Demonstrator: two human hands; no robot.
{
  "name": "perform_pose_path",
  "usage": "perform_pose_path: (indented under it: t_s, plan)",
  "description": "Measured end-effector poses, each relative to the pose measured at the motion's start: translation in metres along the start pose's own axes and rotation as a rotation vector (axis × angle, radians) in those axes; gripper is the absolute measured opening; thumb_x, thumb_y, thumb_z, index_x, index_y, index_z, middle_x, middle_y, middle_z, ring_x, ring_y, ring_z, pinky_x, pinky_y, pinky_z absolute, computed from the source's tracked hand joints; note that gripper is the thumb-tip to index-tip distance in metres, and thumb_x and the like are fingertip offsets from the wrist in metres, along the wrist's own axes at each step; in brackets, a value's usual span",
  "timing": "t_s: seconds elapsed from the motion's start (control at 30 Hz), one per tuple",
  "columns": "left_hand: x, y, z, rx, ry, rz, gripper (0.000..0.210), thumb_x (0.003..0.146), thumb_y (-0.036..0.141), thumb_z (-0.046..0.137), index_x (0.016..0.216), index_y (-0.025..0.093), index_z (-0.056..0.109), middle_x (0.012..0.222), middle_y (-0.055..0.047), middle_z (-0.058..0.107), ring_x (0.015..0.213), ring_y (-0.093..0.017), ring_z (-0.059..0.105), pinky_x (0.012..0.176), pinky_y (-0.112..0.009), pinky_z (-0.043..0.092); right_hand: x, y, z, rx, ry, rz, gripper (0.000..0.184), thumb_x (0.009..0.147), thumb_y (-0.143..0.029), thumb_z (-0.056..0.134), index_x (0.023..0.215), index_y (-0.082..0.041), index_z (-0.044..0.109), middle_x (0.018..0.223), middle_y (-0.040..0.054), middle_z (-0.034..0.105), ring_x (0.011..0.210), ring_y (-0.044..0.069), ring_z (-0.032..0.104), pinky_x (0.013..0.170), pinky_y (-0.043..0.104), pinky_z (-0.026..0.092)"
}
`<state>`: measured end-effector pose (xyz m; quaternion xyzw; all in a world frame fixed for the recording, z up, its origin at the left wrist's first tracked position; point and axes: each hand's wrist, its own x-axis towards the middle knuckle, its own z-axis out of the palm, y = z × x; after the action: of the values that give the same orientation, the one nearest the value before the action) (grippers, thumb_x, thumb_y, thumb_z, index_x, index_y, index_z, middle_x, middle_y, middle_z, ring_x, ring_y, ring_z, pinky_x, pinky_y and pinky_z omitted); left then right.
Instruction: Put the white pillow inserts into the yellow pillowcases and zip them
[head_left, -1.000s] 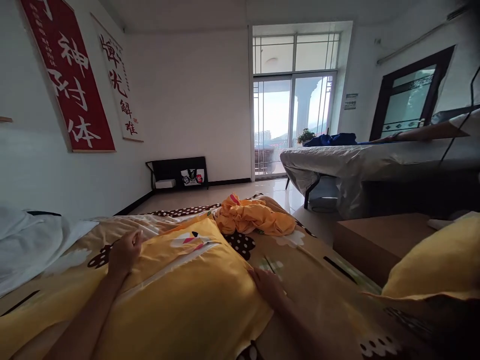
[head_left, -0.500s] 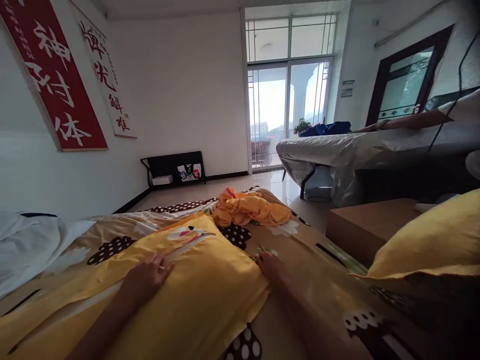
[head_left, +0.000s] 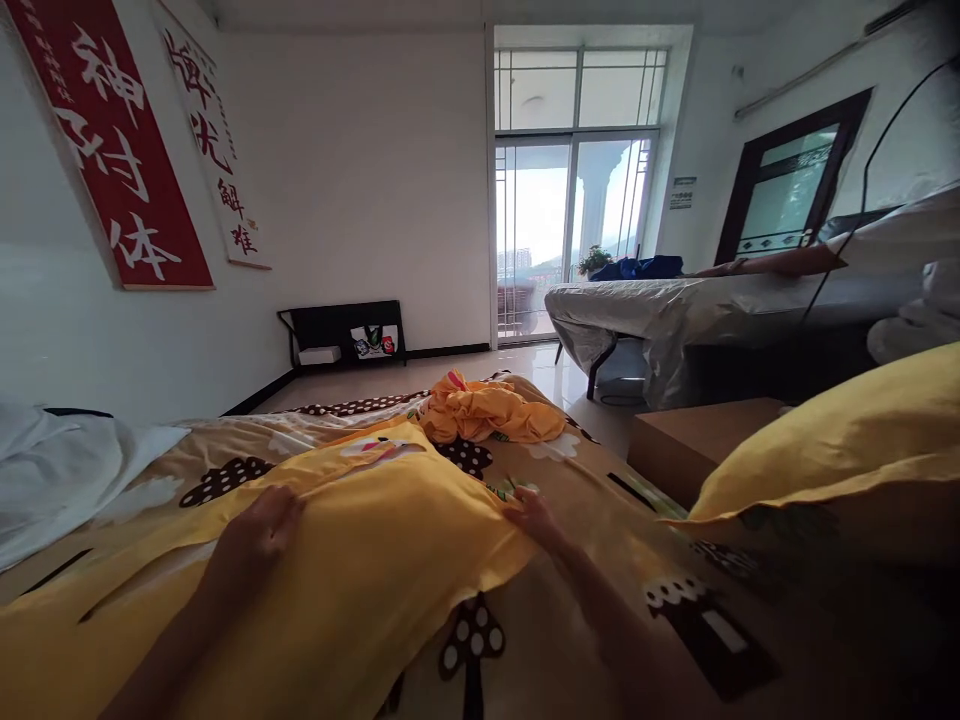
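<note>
A yellow pillow (head_left: 375, 580) lies on the patterned bedspread (head_left: 570, 590) in front of me. A slit in its case runs along the left side, with a strip of white showing through. My left hand (head_left: 259, 530) is closed on the case beside this slit. At the pillow's far right edge, my right hand (head_left: 531, 512) pinches the fabric and pulls the corner out. Just beyond the pillow sits a crumpled orange-yellow cloth (head_left: 495, 412).
White fabric (head_left: 82, 460) is bunched at the left. Another yellow pillow (head_left: 840, 440) lies at the right, near a brown box (head_left: 682, 440). Farther back, a person's arm (head_left: 787, 262) rests on a plastic-covered table (head_left: 622, 300). A black rack (head_left: 341, 325) stands by the wall.
My left hand has drawn back left and closed on the case. The slit's white strip shows less now. My right hand has pulled the pillow's right edge outward. The view has shifted slightly right.
</note>
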<state>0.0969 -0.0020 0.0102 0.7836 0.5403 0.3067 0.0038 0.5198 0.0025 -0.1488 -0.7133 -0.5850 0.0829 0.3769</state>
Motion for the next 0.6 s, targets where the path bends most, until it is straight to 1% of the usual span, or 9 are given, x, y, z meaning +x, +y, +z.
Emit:
perform_pose_path:
  t_s: [0.03,0.1,0.17,0.23,0.3,0.37,0.43,0.53,0.6]
  plan:
    - [0.000,-0.001,-0.002,0.006,-0.026,-0.054,0.031,0.086,0.049,0.036,0.088,0.023,0.052,0.082,-0.002,0.063,0.075,-0.018,0.062,0.066,-0.026,0.043,-0.002,0.000,-0.001,-0.044,-0.020,0.020,0.011,0.071,-0.024,0.063,0.080,-0.017,0.064,0.079,0.0045,0.065,0.075,0.019,0.059,0.065,0.028,0.044]
    - [-0.001,-0.006,-0.006,0.068,-0.100,-0.154,0.038,0.082,0.053,0.039,0.098,0.021,0.052,0.083,-0.004,0.065,0.075,-0.021,0.063,0.064,-0.028,0.042,-0.008,-0.003,-0.004,-0.148,-0.078,0.053,0.008,0.074,-0.024,0.062,0.077,-0.016,0.063,0.075,0.0060,0.065,0.070,0.019,0.060,0.063,0.029,0.043]
    - [-0.003,-0.011,-0.008,0.136,-0.178,-0.231,0.045,0.080,0.059,0.040,0.093,0.019,0.057,0.082,-0.007,0.067,0.076,-0.024,0.064,0.063,-0.029,0.041,-0.015,-0.009,-0.009,-0.236,-0.098,0.057,0.011,0.078,-0.025,0.060,0.081,-0.015,0.064,0.077,0.0097,0.066,0.074,0.022,0.061,0.067,0.032,0.043]
    - [-0.008,-0.012,-0.010,0.110,-0.224,-0.215,0.046,0.081,0.060,0.038,0.078,0.020,0.060,0.079,-0.008,0.068,0.076,-0.025,0.063,0.064,-0.029,0.041,-0.021,-0.022,-0.014,-0.303,-0.079,0.024,0.017,0.080,-0.023,0.059,0.093,-0.015,0.064,0.093,0.0152,0.067,0.090,0.027,0.061,0.078,0.039,0.042]
    - [-0.015,-0.010,-0.012,0.020,-0.191,-0.132,0.047,0.084,0.057,0.034,0.070,0.021,0.060,0.075,-0.007,0.068,0.075,-0.023,0.063,0.064,-0.027,0.041,-0.025,-0.042,-0.022,-0.338,-0.059,-0.042,0.024,0.082,-0.023,0.058,0.104,-0.015,0.062,0.110,0.0167,0.063,0.106,0.029,0.056,0.089,0.043,0.038]
    - [-0.021,-0.005,-0.015,-0.032,-0.115,-0.055,0.047,0.086,0.056,0.032,0.067,0.022,0.058,0.070,-0.005,0.067,0.071,-0.021,0.061,0.063,-0.026,0.040,-0.030,-0.069,-0.032,-0.327,-0.057,-0.160,0.029,0.085,-0.029,0.057,0.111,-0.017,0.059,0.122,0.0141,0.059,0.115,0.027,0.050,0.097,0.042,0.033]
    - [-0.029,0.002,-0.019,-0.011,-0.080,-0.021,0.048,0.085,0.058,0.030,0.063,0.022,0.054,0.064,-0.004,0.064,0.064,-0.020,0.059,0.061,-0.026,0.039,-0.036,-0.102,-0.041,-0.272,-0.093,-0.362,0.038,0.087,-0.035,0.056,0.121,-0.019,0.054,0.129,0.0116,0.056,0.121,0.024,0.047,0.101,0.039,0.031]
    - [-0.043,0.019,-0.026,0.027,-0.153,-0.009,0.049,0.085,0.059,0.029,0.059,0.023,0.051,0.060,-0.004,0.063,0.059,-0.020,0.058,0.058,-0.029,0.036,-0.047,-0.153,-0.050,-0.189,-0.187,-0.707,0.060,0.086,-0.042,0.058,0.137,-0.020,0.038,0.141,0.0115,0.045,0.131,0.023,0.038,0.106,0.040,0.027]
    - [-0.056,0.032,-0.030,0.017,-0.223,-0.012,0.050,0.085,0.060,0.028,0.059,0.024,0.051,0.064,-0.005,0.066,0.062,-0.022,0.061,0.058,-0.030,0.036,-0.052,-0.180,-0.051,-0.174,-0.234,-0.862,0.072,0.084,-0.048,0.059,0.144,-0.021,0.028,0.147,0.0118,0.037,0.135,0.023,0.031,0.108,0.041,0.023]
